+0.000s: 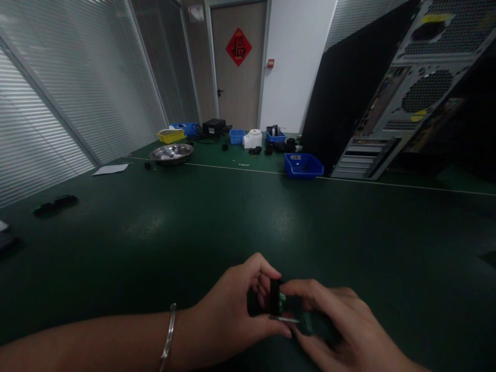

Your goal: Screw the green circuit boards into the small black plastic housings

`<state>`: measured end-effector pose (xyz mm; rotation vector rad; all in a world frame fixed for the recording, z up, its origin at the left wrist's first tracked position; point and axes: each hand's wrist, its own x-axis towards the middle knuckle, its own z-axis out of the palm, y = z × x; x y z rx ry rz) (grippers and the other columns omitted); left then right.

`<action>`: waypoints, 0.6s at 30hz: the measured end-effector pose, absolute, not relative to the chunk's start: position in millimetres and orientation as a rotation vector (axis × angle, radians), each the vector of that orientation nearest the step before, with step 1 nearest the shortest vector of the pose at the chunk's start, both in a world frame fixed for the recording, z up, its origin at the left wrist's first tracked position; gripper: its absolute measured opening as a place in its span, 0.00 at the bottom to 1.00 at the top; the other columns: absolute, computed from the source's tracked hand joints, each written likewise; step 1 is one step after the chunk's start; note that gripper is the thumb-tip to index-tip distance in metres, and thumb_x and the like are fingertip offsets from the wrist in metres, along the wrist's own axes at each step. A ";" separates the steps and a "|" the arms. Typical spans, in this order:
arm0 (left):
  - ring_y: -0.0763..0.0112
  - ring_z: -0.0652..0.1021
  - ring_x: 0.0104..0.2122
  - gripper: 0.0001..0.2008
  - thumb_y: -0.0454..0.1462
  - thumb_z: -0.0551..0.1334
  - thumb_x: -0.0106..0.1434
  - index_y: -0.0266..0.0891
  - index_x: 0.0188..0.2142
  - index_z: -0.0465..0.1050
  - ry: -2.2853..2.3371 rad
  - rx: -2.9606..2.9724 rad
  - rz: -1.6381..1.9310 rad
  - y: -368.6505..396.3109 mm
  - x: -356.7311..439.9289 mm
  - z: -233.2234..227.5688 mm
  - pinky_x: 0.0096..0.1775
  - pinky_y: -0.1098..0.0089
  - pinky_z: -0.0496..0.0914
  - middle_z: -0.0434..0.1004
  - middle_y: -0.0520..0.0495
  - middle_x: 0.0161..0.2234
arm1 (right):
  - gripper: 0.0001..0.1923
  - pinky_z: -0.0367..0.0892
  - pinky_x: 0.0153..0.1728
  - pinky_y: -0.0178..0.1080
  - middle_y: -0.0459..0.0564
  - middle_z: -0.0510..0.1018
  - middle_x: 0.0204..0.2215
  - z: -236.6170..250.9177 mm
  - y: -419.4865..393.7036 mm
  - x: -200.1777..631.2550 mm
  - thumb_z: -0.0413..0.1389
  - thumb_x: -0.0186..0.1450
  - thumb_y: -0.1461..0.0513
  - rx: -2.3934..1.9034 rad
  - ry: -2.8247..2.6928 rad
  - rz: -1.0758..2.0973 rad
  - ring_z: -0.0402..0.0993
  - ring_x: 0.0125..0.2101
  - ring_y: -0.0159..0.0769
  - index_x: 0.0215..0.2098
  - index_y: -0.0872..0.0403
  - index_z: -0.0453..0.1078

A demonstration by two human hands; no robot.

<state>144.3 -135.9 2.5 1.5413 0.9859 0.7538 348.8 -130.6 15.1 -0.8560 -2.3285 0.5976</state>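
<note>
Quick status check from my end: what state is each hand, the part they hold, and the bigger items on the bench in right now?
Left hand: fingers pinched on the small black part, bracelet on its wrist.
Right hand: fingers closed on the same part from the other side.
Small black part: held between both hands just above the green bench; details too dark to tell.
Computer case: tilted, rear panel facing the camera.
Metal bowl: upright.
Door: closed.

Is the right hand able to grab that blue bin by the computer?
Probably, with a long stretch. The right hand is busy pinching a small black part with the left hand. The table towards the blue bin has nothing in the way.
</note>
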 end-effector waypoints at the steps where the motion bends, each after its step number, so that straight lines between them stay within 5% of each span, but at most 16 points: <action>1: 0.71 0.71 0.33 0.25 0.38 0.73 0.50 0.37 0.43 0.64 0.986 1.548 0.753 -135.7 144.1 2.7 0.35 0.69 0.67 0.70 0.51 0.33 | 0.20 0.72 0.27 0.31 0.43 0.84 0.30 14.8 -129.5 348.6 0.54 0.55 0.71 -0.835 -2.328 0.596 0.82 0.27 0.34 0.44 0.49 0.69; 11: 0.69 0.74 0.38 0.19 0.34 0.65 0.60 0.36 0.50 0.63 0.759 1.478 0.742 -132.2 137.7 9.9 0.42 0.65 0.68 0.72 0.45 0.38 | 0.10 0.75 0.27 0.32 0.46 0.85 0.35 14.4 -123.7 349.7 0.56 0.66 0.63 -0.743 -2.360 0.393 0.84 0.31 0.37 0.46 0.49 0.67; 18: 0.69 0.76 0.41 0.12 0.33 0.60 0.64 0.37 0.48 0.68 0.757 1.361 0.949 -113.8 131.0 11.6 0.45 0.66 0.69 0.74 0.45 0.40 | 0.21 0.76 0.30 0.30 0.49 0.84 0.39 11.4 -122.4 354.7 0.55 0.66 0.64 -0.777 -2.340 0.402 0.84 0.33 0.35 0.57 0.50 0.62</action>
